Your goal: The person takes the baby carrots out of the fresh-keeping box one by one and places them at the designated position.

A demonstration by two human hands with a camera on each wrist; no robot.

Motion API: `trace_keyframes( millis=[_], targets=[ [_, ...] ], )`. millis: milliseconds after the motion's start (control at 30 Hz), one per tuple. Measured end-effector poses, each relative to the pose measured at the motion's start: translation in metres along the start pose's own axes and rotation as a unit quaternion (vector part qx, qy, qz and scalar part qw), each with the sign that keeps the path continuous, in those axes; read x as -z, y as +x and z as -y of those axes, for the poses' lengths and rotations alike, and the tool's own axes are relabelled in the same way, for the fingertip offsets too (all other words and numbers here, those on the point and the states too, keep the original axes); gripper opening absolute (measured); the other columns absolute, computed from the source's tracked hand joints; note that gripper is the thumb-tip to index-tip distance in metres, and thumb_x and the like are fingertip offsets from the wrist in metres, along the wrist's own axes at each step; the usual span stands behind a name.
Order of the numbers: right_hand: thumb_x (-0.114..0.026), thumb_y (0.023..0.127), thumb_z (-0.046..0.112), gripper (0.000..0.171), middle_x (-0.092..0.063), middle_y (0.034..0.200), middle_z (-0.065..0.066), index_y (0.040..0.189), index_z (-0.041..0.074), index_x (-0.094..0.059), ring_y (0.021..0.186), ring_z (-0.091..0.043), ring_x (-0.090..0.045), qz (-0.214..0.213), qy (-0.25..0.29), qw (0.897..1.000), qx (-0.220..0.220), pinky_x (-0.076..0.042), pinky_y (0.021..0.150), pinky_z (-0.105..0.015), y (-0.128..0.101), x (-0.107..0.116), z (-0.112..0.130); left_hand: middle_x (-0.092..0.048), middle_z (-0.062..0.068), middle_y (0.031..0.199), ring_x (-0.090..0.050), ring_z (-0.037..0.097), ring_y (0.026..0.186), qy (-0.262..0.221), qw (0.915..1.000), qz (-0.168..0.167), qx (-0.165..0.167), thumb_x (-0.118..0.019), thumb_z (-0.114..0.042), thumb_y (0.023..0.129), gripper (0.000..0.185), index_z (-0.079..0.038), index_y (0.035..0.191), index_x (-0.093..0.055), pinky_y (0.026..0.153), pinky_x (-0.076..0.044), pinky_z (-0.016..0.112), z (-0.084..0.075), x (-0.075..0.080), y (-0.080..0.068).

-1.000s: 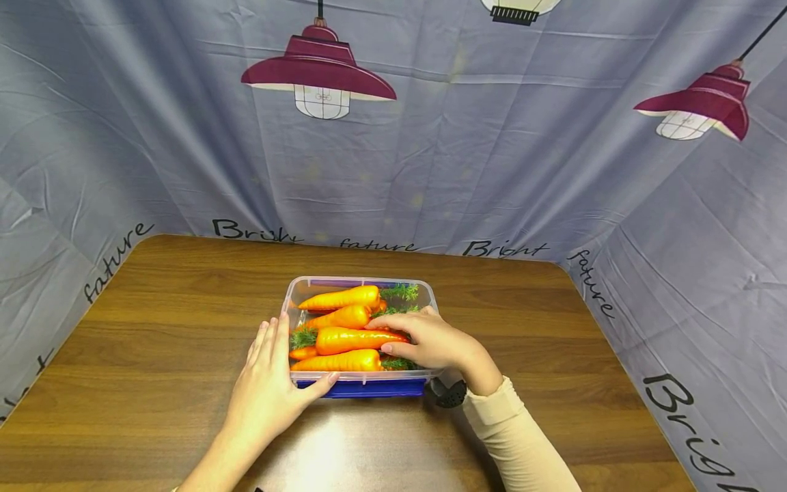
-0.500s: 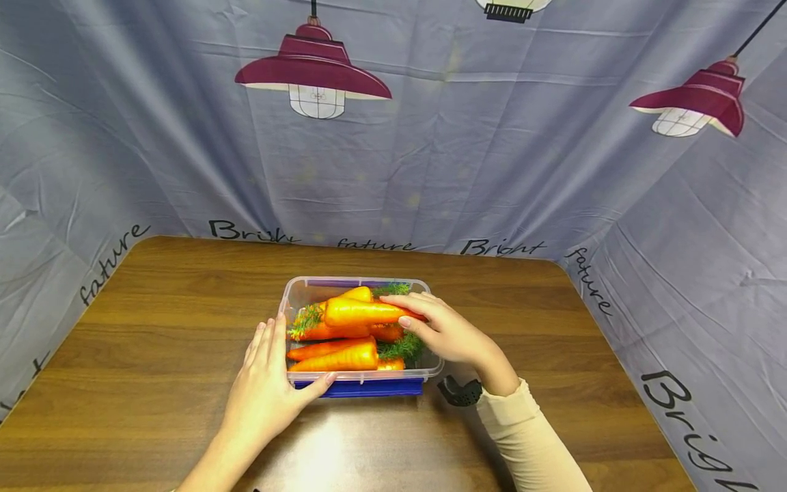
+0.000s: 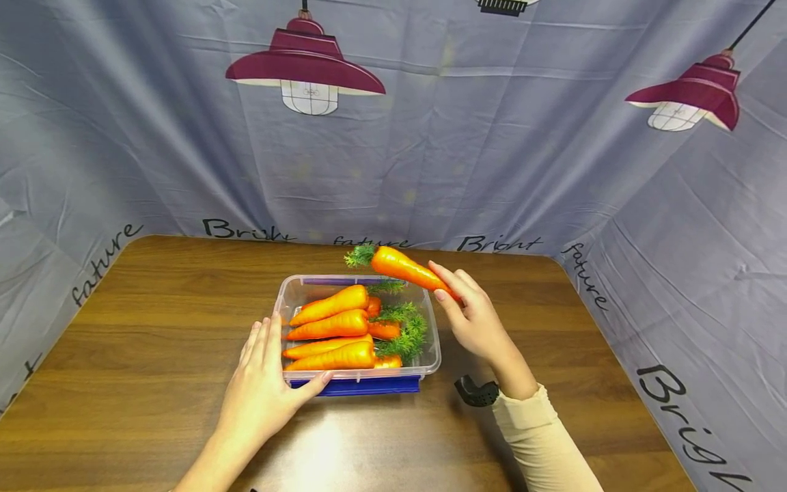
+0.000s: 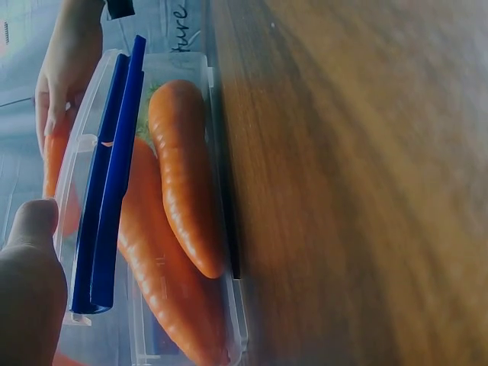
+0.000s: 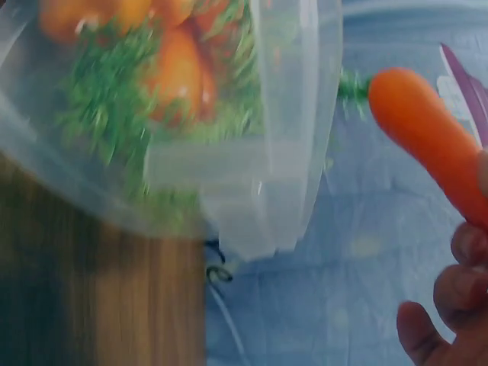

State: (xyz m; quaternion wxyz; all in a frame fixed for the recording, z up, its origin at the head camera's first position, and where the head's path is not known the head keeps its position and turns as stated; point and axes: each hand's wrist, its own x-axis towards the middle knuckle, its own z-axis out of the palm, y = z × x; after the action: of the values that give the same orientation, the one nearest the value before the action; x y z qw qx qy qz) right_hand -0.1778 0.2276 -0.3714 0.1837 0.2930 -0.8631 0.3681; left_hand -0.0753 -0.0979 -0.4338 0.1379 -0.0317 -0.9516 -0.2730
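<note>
A clear plastic box (image 3: 435, 342) with blue side clips stands on the table, holding several orange carrots (image 3: 335, 324) with green tops. Against its left wall rests my left hand (image 3: 261, 386), fingers straight along the side and thumb at the near rim. Above the box's far right corner, my right hand (image 3: 476, 321) pinches a carrot (image 3: 402, 268) by its thin end, its leafy top pointing left. In the right wrist view that carrot (image 5: 427, 130) is outside the box wall. A blue clip (image 4: 107, 198) and two carrots behind the clear wall show in the left wrist view.
The box sits on a brown wooden table (image 3: 184, 307). A grey-blue printed curtain (image 3: 399, 137) surrounds the table's back and sides. A black device (image 3: 476, 391) is at the right wrist.
My right hand has picked a carrot from the top of the pile and carried it up, back and to the right, out of the box. The left hand has stayed at the box.
</note>
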Motion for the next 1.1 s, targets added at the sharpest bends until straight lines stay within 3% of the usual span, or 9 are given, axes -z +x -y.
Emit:
trace_keyframes(
  millis=[200,400,667,1100],
  targets=[
    [-0.062,0.097,0.008,0.046,-0.048,0.083,-0.002,0.142,0.010,-0.055,0.066,-0.006,-0.035,-0.056,-0.055,0.997,-0.014,-0.032,0.056,-0.020,-0.007,0.009,-0.012,-0.033,0.034,0.153,-0.030,0.050,0.144,0.002,1.0000,-0.002,-0.001,-0.072,-0.072,0.072,0.122,0.000,0.157,-0.021,0.114,-0.031,0.063,0.000,0.000,0.000],
    [-0.062,0.098,0.014,0.045,-0.050,0.081,-0.003,0.142,0.010,-0.055,0.060,-0.009,-0.033,-0.080,-0.147,0.985,-0.044,-0.031,0.054,-0.024,-0.016,0.015,-0.024,-0.033,0.035,0.153,-0.030,0.051,0.144,0.000,1.0000,-0.002,-0.002,-0.073,-0.071,0.072,0.122,0.001,0.156,-0.021,0.114,-0.031,0.063,-0.001,0.001,0.000],
    [-0.062,0.098,0.020,0.045,-0.053,0.079,-0.005,0.141,0.012,-0.056,0.058,-0.018,-0.041,-0.041,-0.248,0.965,-0.075,-0.037,0.057,-0.034,-0.029,0.009,-0.038,-0.032,0.034,0.154,-0.030,0.050,0.144,0.002,1.0000,0.007,0.002,-0.071,-0.073,0.073,0.123,0.000,0.157,-0.018,0.115,-0.030,0.064,-0.001,0.002,0.001],
    [-0.062,0.097,0.025,0.042,-0.059,0.083,-0.007,0.137,0.012,-0.060,0.060,-0.025,-0.051,0.023,-0.284,0.953,-0.107,-0.044,0.056,-0.041,-0.041,-0.006,-0.041,-0.032,0.034,0.154,-0.029,0.049,0.145,0.000,1.0000,0.004,0.001,-0.071,-0.074,0.073,0.124,-0.002,0.158,-0.017,0.115,-0.030,0.062,0.000,0.001,0.000]
  ],
)
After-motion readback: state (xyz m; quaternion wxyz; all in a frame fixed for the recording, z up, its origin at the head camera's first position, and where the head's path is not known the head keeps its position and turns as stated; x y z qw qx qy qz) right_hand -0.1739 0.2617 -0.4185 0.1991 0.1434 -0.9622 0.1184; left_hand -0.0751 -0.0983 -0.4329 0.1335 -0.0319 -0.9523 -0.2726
